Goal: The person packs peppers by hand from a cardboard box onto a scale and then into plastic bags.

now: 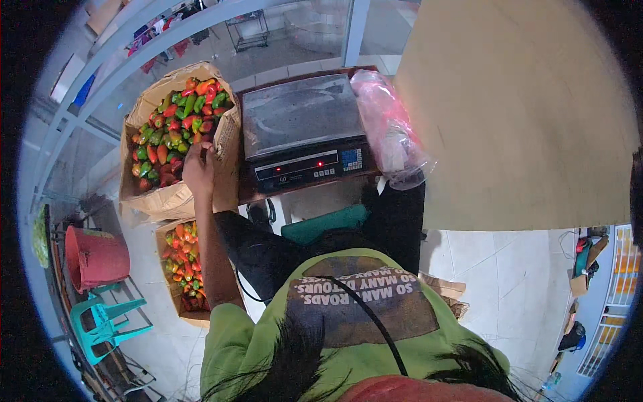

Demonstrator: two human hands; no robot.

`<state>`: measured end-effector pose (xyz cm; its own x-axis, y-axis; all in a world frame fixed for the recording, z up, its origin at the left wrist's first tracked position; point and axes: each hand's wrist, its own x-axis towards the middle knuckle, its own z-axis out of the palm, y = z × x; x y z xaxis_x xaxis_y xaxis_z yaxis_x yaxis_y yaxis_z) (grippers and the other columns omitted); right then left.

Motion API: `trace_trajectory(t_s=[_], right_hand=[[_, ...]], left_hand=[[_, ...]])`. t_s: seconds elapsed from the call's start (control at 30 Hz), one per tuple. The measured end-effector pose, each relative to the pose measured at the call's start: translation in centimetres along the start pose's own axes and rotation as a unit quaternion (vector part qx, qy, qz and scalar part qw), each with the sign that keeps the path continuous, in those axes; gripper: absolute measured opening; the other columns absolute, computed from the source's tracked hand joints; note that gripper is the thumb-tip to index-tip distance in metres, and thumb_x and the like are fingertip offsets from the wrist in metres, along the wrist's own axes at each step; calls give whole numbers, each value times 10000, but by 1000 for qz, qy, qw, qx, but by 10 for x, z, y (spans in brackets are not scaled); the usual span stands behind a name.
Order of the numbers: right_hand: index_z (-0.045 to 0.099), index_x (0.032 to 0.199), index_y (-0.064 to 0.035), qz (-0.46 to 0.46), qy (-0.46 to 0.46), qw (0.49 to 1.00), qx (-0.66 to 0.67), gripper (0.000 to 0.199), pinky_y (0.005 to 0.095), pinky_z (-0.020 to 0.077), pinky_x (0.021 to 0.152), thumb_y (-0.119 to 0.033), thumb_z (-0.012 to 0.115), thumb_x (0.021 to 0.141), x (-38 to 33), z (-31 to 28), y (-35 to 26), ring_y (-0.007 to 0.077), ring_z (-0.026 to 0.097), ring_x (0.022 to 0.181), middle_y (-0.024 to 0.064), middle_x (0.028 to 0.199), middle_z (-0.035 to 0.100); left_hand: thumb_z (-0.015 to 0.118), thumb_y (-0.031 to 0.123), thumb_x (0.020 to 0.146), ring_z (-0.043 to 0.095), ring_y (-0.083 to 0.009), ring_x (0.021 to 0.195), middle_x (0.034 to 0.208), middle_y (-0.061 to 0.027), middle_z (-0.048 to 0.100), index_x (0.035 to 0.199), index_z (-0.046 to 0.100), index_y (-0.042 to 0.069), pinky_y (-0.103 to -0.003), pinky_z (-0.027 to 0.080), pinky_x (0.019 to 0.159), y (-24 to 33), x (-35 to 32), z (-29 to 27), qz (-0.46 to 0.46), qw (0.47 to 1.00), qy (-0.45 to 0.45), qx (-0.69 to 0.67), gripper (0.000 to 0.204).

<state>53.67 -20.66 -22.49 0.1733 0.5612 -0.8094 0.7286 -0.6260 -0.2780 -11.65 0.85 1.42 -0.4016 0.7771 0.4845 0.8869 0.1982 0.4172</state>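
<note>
1. Your left hand [199, 169] reaches over the near right part of a large, open-topped brown cardboard box [228, 173], its fingers bent; whether its grip has closed on anything, I cannot tell. Your right hand is out of sight, its grip likewise unknown.
2. Inside that box, left of the scale, lies a deep heap of glossy, tapering red, green and orange peppers [167, 127], smooth-skinned and tumbled at every angle. The cardboard around them is creased, with an uneven rim.
3. Just right of the box, a black digital scale with a broad, flat, grey pan [301, 120] rests on a dark brown desk [249, 193]. The pan's surface looks dull and smudged (two small red lights glow on the front panel).
4. Along the scale's right side lies a wrinkled, shiny bundle of clear and pink plastic [392, 130].
5. A large, smooth, beige flat panel [522, 120] fills the space farther right, hemming in that side.
6. Below the large box, a smaller brown cardboard box [194, 321] holds more red and orange peppers; your bare left forearm [218, 258] covers part of its right side.
7. Farther left are a tapered red plastic bucket [100, 258] and a teal plastic chair [100, 328].
</note>
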Motion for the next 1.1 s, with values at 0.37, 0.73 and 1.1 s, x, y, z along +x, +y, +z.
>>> trace_trajectory(t_s=[0.37,0.73,1.1], right_hand=[[557,709,-23,-259,-29,957,-126,291,355,428,607,-298,499,780,-57,-105,-107,229,546,634,120,667,585],[546,902,12,-494,371,784,58,178,290,441,675,-137,477,834,5,-113,-326,201,556,736,124,755,572],[590,840,-34,-244,374,880,-163,229,419,449,694,-227,500,758,126,-136,-341,347,575,810,187,847,596]], left_hand=[[537,199,783,546,-301,779,821,-96,565,832,554,91,-364,421,634,0,-3,-1,-12,1000,-7,-9,120],[544,189,780,546,-306,783,815,-102,570,813,552,82,-364,421,651,2,-1,0,-3,1000,-8,-5,113],[557,186,758,546,-303,787,809,-109,562,802,551,96,-379,421,664,15,3,5,-15,1000,11,-17,101]])
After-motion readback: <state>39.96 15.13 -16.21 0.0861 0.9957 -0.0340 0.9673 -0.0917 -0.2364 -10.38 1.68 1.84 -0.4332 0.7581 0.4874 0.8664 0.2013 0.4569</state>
